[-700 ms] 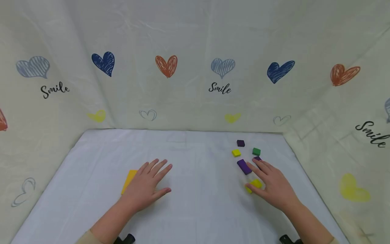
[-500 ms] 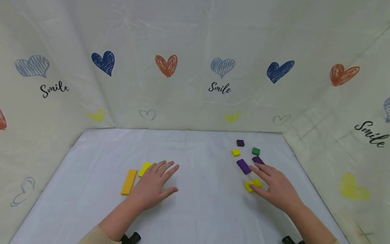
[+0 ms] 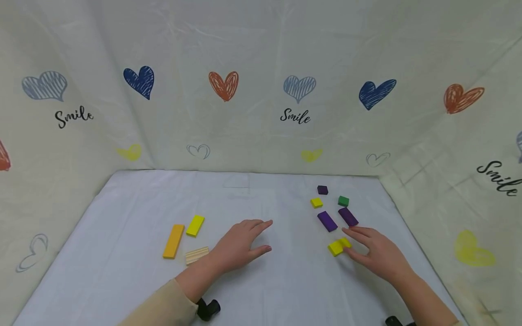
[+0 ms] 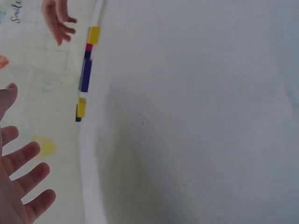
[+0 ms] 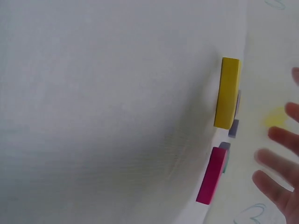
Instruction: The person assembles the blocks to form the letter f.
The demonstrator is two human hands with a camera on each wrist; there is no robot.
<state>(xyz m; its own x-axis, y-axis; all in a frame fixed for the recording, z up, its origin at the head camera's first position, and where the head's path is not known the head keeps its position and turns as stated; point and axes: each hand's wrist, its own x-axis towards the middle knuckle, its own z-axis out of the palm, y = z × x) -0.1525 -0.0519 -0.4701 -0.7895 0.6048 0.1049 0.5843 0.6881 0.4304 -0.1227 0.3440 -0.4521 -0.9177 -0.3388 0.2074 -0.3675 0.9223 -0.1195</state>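
Note:
My left hand [image 3: 238, 246] hovers over the white cloth with fingers extended, holding nothing. Left of it lie an orange block [image 3: 173, 241], a yellow block [image 3: 195, 225] and a striped wooden block [image 3: 195, 255], partly hidden by the hand. My right hand [image 3: 379, 253], fingers spread, is beside another yellow block [image 3: 336, 247], whose right end the thumb overlaps in the head view. Contact cannot be told there; the right wrist view shows those fingers apart from the blocks. A pink block [image 5: 212, 175] shows in that view, apparently hidden beneath the hand in the head view.
Beyond my right hand lie a purple block [image 3: 327, 221], a dark purple block [image 3: 348, 217], a green block [image 3: 343, 201], a small yellow block [image 3: 316, 203] and a small dark block [image 3: 322, 190]. A heart-printed curtain [image 3: 253, 131] encloses the back and sides.
My left hand has swept right, uncovering the orange, yellow and striped wooden blocks. My right hand has shifted slightly right and toward me, showing more of the dark purple block.

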